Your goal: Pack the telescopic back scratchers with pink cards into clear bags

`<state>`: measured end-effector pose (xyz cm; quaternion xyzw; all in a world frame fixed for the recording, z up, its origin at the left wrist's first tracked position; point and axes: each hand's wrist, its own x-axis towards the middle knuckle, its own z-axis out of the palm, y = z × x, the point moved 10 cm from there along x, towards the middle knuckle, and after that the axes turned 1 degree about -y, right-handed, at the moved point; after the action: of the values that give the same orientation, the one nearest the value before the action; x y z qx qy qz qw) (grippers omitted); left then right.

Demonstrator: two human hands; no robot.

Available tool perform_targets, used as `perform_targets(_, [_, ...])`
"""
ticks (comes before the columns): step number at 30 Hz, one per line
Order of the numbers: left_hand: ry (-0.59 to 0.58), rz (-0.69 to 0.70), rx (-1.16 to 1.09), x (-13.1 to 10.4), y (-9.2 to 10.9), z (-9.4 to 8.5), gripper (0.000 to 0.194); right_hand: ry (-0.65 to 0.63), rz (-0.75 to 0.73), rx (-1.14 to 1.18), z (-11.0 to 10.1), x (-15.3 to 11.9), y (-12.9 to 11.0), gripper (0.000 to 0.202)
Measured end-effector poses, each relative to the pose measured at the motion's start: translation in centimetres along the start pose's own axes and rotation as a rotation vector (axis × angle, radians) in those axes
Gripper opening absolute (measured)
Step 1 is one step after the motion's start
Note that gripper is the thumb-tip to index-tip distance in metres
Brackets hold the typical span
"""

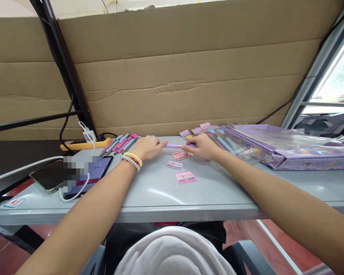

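Note:
A slim purple pen [171,145] lies level between my hands, with a silvery tip toward the right. My left hand [149,148], wearing beaded bracelets [133,160], is closed round its left end. My right hand [200,146] pinches at the other end, where a bit of purple [192,145] shows by the fingers; whether it is a separate cap I cannot tell. Small pink printed cards [185,177] are scattered just below on the grey table [160,194]. Left of my left hand rests a bunch of pink and blue pens [122,143].
At right stands a purple box [278,158] with clear plastic on top. Blue-topped pens in a clear bag [225,144] lie beside it. Phones [50,173], a white cable [87,183] and a yellow power strip [86,144] occupy the left. A cardboard wall [189,76] closes the back.

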<state>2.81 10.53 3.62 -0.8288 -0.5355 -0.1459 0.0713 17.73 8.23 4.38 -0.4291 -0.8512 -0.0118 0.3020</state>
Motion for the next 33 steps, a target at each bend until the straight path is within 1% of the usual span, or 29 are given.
perform_targets(3, [-0.015, 0.043, -0.023, -0.1, 0.4, 0.2, 0.067, -0.015, 0.004, 0.000, 0.1, 0.0, 0.0, 0.040])
perform_targets(7, [0.047, 0.098, -0.053, -0.4, 1.1, -0.6, 0.062, -0.018, 0.002, 0.012, -0.1, 0.0, 0.0, 0.039])
perform_targets(10, [0.054, 0.095, -0.053, -0.5, 1.3, -0.9, 0.060, -0.029, 0.001, 0.021, -0.1, -0.1, -0.1, 0.039])
perform_targets(19, [0.041, 0.100, -0.048, -0.5, 1.2, -0.5, 0.061, -0.040, -0.002, 0.021, 0.1, -0.1, -0.1, 0.039])
perform_targets(27, [0.047, 0.114, -0.029, -0.6, 1.7, -0.8, 0.062, -0.042, 0.006, 0.021, 0.1, -0.1, -0.1, 0.039])
perform_targets(33, [0.047, 0.128, -0.038, -0.6, 1.7, -0.6, 0.063, -0.051, 0.007, 0.017, 0.2, -0.1, 0.0, 0.039])
